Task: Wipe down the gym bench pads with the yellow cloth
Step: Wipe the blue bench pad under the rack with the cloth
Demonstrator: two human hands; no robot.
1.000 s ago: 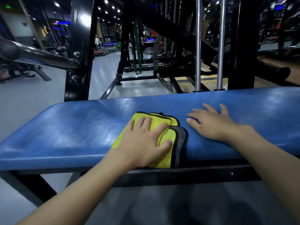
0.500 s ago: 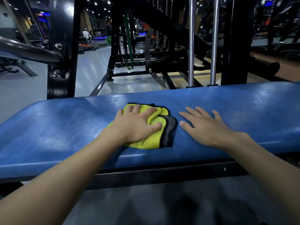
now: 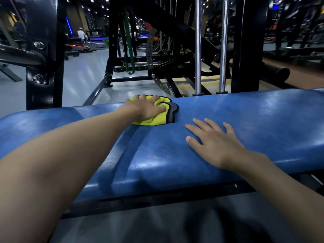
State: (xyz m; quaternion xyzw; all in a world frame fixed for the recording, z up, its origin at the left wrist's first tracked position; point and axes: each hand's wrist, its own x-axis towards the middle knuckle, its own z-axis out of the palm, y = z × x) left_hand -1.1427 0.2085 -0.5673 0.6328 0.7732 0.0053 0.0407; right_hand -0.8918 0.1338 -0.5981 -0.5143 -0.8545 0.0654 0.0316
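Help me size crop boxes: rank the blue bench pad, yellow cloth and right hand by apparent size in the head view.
1. blue bench pad
2. right hand, though it lies nearer the camera, so this place is unsure
3. yellow cloth, partly covered by the left hand

left hand (image 3: 145, 109) bare | right hand (image 3: 215, 146) bare | forearms bare up to frame edge

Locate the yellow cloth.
In the head view, the yellow cloth lies at the far edge of the blue bench pad, left of centre, under the gripping left hand; the right hand rests flat to its right.
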